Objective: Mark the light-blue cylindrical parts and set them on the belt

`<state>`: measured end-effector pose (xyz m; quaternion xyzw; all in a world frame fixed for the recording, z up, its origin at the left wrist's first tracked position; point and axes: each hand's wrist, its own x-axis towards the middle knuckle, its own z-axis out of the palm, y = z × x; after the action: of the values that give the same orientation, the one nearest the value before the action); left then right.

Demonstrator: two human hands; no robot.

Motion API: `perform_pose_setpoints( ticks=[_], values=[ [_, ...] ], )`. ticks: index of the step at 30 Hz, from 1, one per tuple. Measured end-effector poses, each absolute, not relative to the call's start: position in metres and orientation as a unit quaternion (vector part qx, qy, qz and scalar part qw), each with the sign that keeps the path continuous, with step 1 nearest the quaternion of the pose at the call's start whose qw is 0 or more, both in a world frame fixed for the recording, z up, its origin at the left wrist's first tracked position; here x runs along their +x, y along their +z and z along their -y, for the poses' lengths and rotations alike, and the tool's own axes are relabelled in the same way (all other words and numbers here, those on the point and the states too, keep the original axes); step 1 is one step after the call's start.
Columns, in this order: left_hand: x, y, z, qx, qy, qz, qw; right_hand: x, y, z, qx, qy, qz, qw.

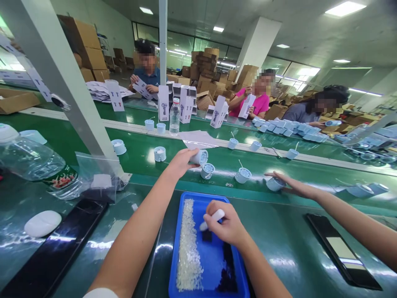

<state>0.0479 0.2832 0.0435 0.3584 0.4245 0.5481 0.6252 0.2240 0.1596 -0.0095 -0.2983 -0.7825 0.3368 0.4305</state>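
My left hand (182, 162) is closed around a light-blue round plastic cup (203, 157), tipped so its ribbed open end faces right. Right beside it, another light-blue cup (207, 171) rests on the green belt. My right hand (226, 221) grips a white pen-like tool (218, 215) over a blue tray (175, 248). Small clear pellet-like pieces (187, 256) fill the tray's left side, and small black pieces (228, 271) lie along its right. The tool's tip is near a black patch (206, 236) in the tray; whether they touch I cannot tell.
A neighbour's hand (281, 182) touches another cup (274, 184) on the belt (139, 171). Several cups stand along it, some with wires. A large bottle (34, 161), a white mouse-shaped object (42, 223) and a phone (343, 250) lie nearby. Co-workers handle boxes across the line.
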Motion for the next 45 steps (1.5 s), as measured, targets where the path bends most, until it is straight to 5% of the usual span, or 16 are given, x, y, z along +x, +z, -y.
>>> perform_pose_setpoints(
  ticks=[4, 7, 23, 29, 32, 39, 45],
  values=[
    [0.057, 0.053, -0.272, 0.423, 0.492, -0.422, 0.633, 0.227, -0.009, -0.167, -0.346, 0.336, 0.597, 0.641],
    [0.063, 0.057, -0.266, 0.469, 0.457, -0.412, 0.634, 0.232, -0.006, -0.174, -0.399, 0.341, 0.503, 0.687],
    [0.081, 0.07, -0.251, 0.534, 0.434, -0.429, 0.585, 0.236, -0.011, -0.179, -0.379, 0.385, 0.48, 0.691],
    [0.111, 0.063, -0.238, 0.507, 0.604, -0.506, 0.349, 0.231, -0.01, -0.173, -0.458, 0.399, 0.589, 0.534],
    [0.12, 0.06, -0.231, 0.527, 0.601, -0.544, 0.255, 0.223, -0.009, -0.167, -0.459, 0.402, 0.59, 0.529],
    [0.12, 0.06, -0.231, 0.627, 0.519, -0.46, 0.355, 0.222, -0.011, -0.166, -0.434, 0.441, 0.513, 0.595],
    [0.083, 0.065, -0.252, 0.627, 0.524, -0.445, 0.365, 0.227, -0.006, -0.174, -0.479, 0.438, 0.546, 0.53]
  ],
)
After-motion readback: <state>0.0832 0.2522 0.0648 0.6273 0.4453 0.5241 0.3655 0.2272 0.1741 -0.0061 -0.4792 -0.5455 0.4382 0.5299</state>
